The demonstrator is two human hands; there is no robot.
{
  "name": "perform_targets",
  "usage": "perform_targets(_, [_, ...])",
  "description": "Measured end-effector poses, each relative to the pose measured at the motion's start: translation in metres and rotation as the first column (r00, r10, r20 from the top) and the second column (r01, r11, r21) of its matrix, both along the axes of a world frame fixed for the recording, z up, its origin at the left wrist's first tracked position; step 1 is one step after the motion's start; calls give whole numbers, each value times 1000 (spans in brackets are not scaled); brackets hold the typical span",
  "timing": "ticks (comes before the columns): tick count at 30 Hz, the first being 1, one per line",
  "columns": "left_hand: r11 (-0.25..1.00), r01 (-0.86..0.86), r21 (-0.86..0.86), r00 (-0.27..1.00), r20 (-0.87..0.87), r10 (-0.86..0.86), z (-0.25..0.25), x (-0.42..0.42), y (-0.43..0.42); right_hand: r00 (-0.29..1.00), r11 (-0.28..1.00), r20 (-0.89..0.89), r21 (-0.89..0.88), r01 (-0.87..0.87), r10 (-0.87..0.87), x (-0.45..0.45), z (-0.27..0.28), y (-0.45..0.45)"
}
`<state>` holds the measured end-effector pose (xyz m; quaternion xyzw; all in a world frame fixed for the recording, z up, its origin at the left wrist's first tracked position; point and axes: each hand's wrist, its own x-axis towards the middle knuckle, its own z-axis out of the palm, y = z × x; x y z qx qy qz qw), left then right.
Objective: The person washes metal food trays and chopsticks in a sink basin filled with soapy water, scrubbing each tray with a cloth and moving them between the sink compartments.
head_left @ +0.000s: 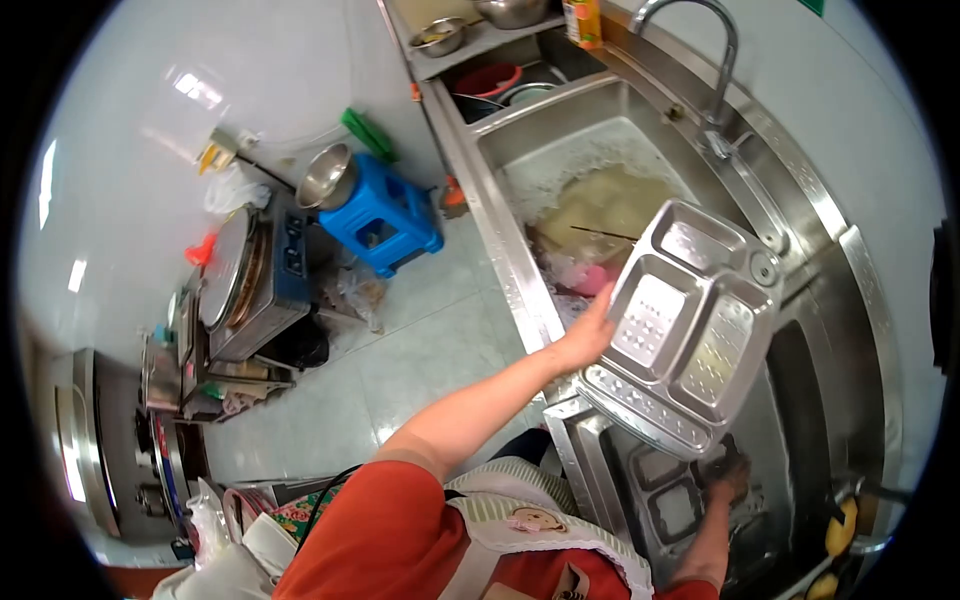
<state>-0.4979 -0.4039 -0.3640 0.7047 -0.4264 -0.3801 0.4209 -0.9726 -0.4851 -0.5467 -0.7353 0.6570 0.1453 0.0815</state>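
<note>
My left hand (588,335) grips the left edge of a metal compartment tray (694,340), which is tilted above the divider between two sinks. Drops of water cover the tray; a second rim seems to show along its lower left edge, but I cannot tell if another tray is under it. My right hand (733,480) is down in the right sink (800,400), at the edge of another compartment tray (668,505) lying there in water. Shadow hides the fingers of that hand. Cloudy, foamy water with a pink thing (592,278) and a thin dark stick (603,233) fills the left sink (625,110).
A curved faucet (725,60) rises behind the sinks. Metal bowls (440,38) and an orange carton (583,22) stand at the far end. On the tiled floor to the left is a blue stool (385,215) with a metal bowl (328,178), near a cluttered cart (240,320).
</note>
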Motion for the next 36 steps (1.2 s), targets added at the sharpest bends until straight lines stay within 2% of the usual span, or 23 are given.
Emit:
perform_targets(1, [1000,-11,1,1000,14,11,-4,-1,0,996,978,-34,193,-74,82,14,17,-8])
perform_targets(2, [1000,-21,2,999,26,21,-7,-2,0,994,975,-20,196,-103,109,16,14,-13])
perform_targets(4, [999,-20,-32,998,67,22,-17,-1,-1,999,984,20,173,45,-49,-2,-7,-24])
perform_targets(5, [999,-24,-43,997,74,27,-20,-2,-1,999,985,27,169,24,-29,-22,-31,-29])
perform_targets(7, [999,-24,-44,998,60,26,-15,-1,1,978,979,58,38,-200,198,-60,-87,-38])
perform_targets(10, [998,-31,-63,997,62,35,-15,-2,1,965,993,238,-65,-99,112,-59,-78,-32])
perform_targets(11, [995,-38,-95,996,77,46,-25,-2,0,966,992,229,-66,-106,118,-59,-68,-32])
perform_targets(13, [993,-39,-112,999,22,42,-20,1,1,837,836,-65,124,-534,544,-42,-37,-31])
perform_targets(14, [991,-28,-128,999,-33,24,-13,0,0,956,934,-21,221,-282,293,-23,-17,-28])
perform_targets(15, [995,-51,-85,998,-51,46,18,-3,0,1000,950,-20,313,8,-2,-14,7,-32])
perform_targets(16, [990,-41,-134,998,30,46,0,-3,0,994,901,-12,424,-91,106,-27,-1,-43])
perform_targets(17, [989,-48,-140,997,55,56,-21,-1,2,982,946,73,267,-185,172,-68,-40,-40])
perform_targets(18, [984,-2,-180,997,71,15,-46,4,3,977,944,163,277,-182,140,-70,-29,-40])
perform_targets(19, [992,-13,-127,1000,20,15,-25,1,6,981,941,91,281,-192,173,-72,-22,-42])
perform_targets(21, [994,4,-105,999,32,-1,-9,0,5,984,969,179,242,-43,-1,-66,5,-33])
perform_targets(22, [997,29,-71,999,-14,-30,-2,2,5,996,966,75,254,-57,39,-54,31,-32])
perform_targets(23, [998,39,-50,998,-56,-41,16,-3,3,996,984,82,175,-32,18,-43,58,-23])
perform_targets(24, [995,68,-68,997,35,-65,-5,3,6,993,975,100,221,32,-55,-27,94,-20])
perform_targets(25, [994,85,-61,995,57,-82,0,2,1,996,990,85,141,-3,-9,-26,108,-13])
perform_targets(27, [998,8,59,945,-326,11,11,-4,2,994,998,108,70,-4,-4,-7,156,3])
perform_targets(30, [995,86,-52,974,-204,-95,3,1,2,992,999,121,-32,32,-28,7,196,27])
perform_targets(33, [992,119,-50,985,-116,-124,6,4,0,991,985,131,-162,59,-37,11,228,44])
perform_targets(36, [989,150,-18,977,-153,-151,6,8,0,988,946,151,-313,81,-34,17,269,60])
